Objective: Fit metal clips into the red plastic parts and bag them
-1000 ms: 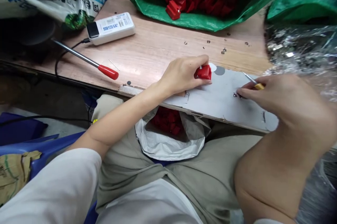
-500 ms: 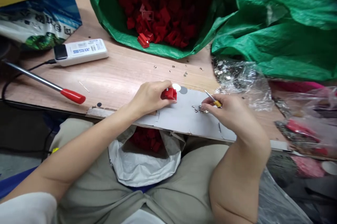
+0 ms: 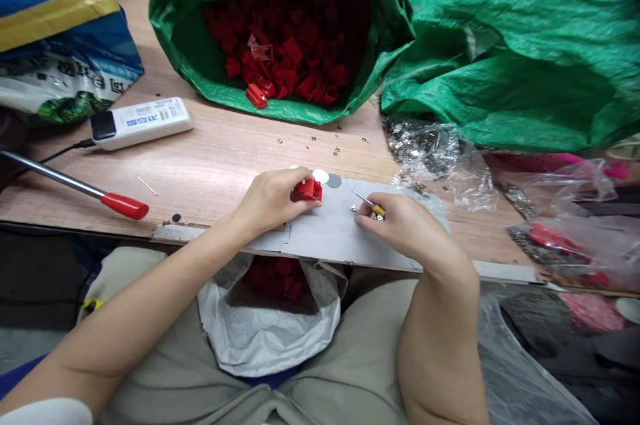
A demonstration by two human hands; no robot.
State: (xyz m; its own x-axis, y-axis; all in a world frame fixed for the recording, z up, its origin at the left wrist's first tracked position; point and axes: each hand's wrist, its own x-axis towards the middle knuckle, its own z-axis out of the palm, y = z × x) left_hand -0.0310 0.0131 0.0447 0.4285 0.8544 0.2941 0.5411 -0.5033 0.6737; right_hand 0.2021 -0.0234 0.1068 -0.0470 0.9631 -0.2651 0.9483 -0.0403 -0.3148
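My left hand is closed around a small red plastic part, whose open side faces right, above the grey sheet. My right hand holds a small screwdriver with a yellow handle, its thin metal tip pointing up and left toward the red part. The thumb and forefinger of that hand come together over small metal pieces on the sheet. Whether a metal piece is pinched between them I cannot tell. A gap separates the screwdriver tip from the red part.
A green sack full of red parts lies open at the back. A clear bag of metal pieces sits to the right. At left are a white device and a red-handled lever. An open white sack rests in my lap.
My right hand has moved left, closer to the red part, with the screwdriver still in it. The left hand keeps its hold. The whole view has shifted slightly.
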